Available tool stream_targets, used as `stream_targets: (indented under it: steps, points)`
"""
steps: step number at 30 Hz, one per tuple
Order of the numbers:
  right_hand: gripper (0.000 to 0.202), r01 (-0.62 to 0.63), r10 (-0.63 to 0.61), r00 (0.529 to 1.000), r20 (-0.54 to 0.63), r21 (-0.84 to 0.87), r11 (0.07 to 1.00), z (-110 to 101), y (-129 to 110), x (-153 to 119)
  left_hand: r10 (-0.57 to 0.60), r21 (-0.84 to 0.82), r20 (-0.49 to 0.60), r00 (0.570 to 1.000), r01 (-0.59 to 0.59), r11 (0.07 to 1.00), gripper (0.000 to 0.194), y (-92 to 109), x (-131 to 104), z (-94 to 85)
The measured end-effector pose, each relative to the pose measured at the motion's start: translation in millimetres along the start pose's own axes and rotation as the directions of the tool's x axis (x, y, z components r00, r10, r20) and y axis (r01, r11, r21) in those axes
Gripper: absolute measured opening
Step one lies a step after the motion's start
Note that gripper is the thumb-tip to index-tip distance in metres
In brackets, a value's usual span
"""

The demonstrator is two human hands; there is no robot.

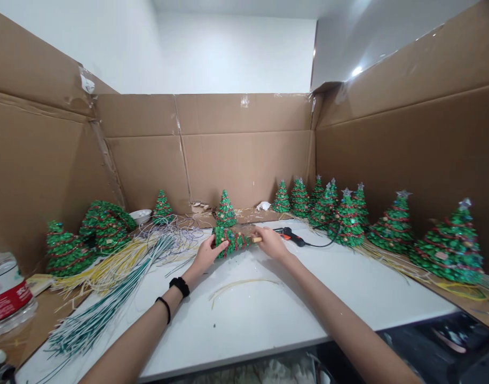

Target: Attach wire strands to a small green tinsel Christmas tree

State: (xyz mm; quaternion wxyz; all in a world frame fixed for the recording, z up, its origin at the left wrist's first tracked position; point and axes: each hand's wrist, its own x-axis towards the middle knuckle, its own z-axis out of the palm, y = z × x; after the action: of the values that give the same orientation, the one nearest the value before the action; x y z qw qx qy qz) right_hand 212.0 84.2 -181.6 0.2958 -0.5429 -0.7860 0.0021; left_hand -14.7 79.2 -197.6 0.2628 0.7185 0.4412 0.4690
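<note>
A small green tinsel Christmas tree (233, 241) with red garland lies on its side on the white table (268, 309). My left hand (207, 254) grips its wide base. My right hand (270, 241) holds the narrow tip end, where a short pale stick (256, 239) shows. Both arms reach forward across the table. Another small tree (226, 209) stands upright just behind the held one.
A black and orange glue gun (291, 236) with its cord lies right of my hands. Finished trees (394, 225) line the right side and several sit at left (104, 226). Bundles of green, white and yellow strips (120, 280) cover the left. Cardboard walls (244, 154) surround the table; a plastic bottle (6, 293) stands far left.
</note>
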Motion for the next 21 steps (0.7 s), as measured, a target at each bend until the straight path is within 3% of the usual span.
stream_targets:
  steps: [7,15,21]
  points:
    - [0.027,0.004,-0.009,0.996,0.084,0.049,0.999,9,-5,-1,-0.013,-0.011,-0.101,0.995,0.012,1.0,0.036,-7,3,-2.3]
    - [0.024,-0.027,0.025,1.0,0.018,0.099,0.995,13,-7,-1,-0.008,0.03,-0.1,0.995,0.011,0.999,0.037,-11,4,-3.3]
    - [0.027,0.036,-0.038,0.999,0.033,0.062,0.997,9,-10,-2,-0.013,0.012,-0.102,0.995,0.014,1.0,0.036,-12,4,-2.9]
